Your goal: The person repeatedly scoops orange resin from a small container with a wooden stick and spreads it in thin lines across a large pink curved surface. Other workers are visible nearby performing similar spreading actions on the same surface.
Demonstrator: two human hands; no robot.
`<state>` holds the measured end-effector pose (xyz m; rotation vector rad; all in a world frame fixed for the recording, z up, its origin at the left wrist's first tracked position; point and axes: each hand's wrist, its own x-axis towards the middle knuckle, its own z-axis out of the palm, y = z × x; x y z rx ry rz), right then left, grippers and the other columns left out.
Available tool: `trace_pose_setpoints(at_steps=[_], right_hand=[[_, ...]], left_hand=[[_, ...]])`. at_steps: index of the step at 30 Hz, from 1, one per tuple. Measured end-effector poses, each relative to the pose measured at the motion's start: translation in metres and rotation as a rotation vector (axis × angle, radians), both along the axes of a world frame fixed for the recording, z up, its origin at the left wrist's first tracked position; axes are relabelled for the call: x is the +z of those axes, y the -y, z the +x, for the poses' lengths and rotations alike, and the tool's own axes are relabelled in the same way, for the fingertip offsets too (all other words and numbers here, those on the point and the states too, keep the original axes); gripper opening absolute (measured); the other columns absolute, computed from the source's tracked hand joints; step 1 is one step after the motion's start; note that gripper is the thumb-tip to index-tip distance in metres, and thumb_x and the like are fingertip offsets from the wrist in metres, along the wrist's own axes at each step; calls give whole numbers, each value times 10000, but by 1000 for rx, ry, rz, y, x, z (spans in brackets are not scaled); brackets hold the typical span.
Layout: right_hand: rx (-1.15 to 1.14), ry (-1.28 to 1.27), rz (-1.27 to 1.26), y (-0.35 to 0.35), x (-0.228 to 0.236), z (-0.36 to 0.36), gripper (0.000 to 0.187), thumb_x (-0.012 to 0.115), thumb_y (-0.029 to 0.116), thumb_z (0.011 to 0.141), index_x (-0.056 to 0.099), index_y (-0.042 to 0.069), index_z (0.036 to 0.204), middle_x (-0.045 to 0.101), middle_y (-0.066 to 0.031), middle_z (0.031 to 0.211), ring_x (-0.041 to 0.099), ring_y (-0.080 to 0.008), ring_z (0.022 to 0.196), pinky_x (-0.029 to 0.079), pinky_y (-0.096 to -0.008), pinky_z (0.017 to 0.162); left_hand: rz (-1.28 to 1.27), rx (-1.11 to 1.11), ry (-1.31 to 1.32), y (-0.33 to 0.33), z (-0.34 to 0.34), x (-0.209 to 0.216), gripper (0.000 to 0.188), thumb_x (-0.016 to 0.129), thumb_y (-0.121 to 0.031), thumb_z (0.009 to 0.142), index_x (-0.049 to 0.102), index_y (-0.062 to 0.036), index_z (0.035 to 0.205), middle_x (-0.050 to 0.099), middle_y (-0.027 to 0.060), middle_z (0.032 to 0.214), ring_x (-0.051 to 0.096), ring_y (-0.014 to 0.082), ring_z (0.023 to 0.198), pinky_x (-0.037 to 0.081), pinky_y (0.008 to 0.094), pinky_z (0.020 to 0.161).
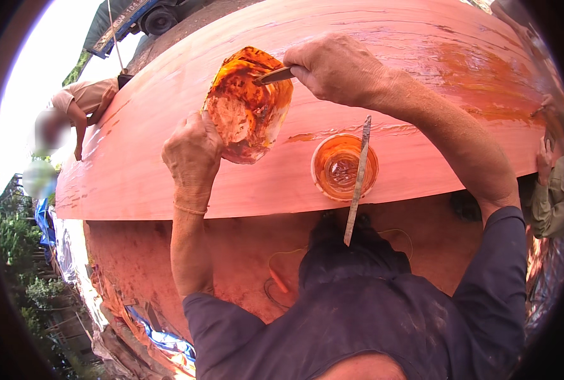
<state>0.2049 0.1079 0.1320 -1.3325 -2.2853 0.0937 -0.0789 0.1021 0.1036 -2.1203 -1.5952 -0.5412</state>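
My left hand (194, 152) is closed on the rim of a scoop-like plastic container (228, 120), tilted above the large reddish wooden board. Orange-brown liquid and pale residue coat its inside. In my closed right hand (334, 68) is a narrow brown wooden stick (274, 76), its far end inside the container; I cannot tell whether that end bears a blade. A round tub (374, 166) streaked with orange-brown liquid stands on the board, nearer to me. Across the tub's top lies a flat, worn stick (353, 212), jutting out past the board's near edge.
The curved reddish board (136, 177) has wet, shiny orange-brown patches at the right. A person (85, 104) leans on its far left end; another person's sleeve (551, 196) and hands are at the right edge. A cord (274, 269) lies on the reddish ground below; a truck (158, 20) stands beyond.
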Motion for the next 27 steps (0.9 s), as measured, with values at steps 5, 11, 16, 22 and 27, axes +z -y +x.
trace_pose_setpoints(at_steps=[5,11,16,22,27], right_hand=[[-4,235,182,-11,-24,-17,173,604,62,935,697,60,1080,655,-148,835,719,-306,758,594,-435,664],[-51,243,216,-24,-39,-40,217,597,39,937,685,64,1133,629,-125,838,718,-270,760,608,-377,613],[-95,235,154,-34,-51,-58,141,599,81,953,676,24,1057,664,-215,1016,738,-344,900,629,-445,711],[-94,230,12,-25,-63,-83,187,596,14,901,658,8,1077,618,-190,925,704,-346,840,596,-438,669],[-97,264,-91,-10,-61,-92,192,599,-4,878,648,2,1064,601,-181,884,678,-357,777,569,-442,642]], left_hand=[[-18,-43,-28,-16,-9,2,287,573,-269,1022,709,-47,902,704,196,779,696,401,691,555,496,636],[-111,-113,-106,-49,-33,-1,301,565,-282,1028,664,-51,863,693,195,799,690,408,686,555,507,629],[-195,-280,-167,-83,-49,8,328,553,-292,1035,638,-36,848,685,190,812,690,405,716,544,512,640],[-214,-386,-247,-109,-59,7,329,552,-291,1034,639,-21,868,681,194,814,694,403,735,541,511,640],[-228,-413,-265,-119,-70,1,267,574,-248,1007,640,-25,877,682,173,811,703,385,717,547,488,622]])
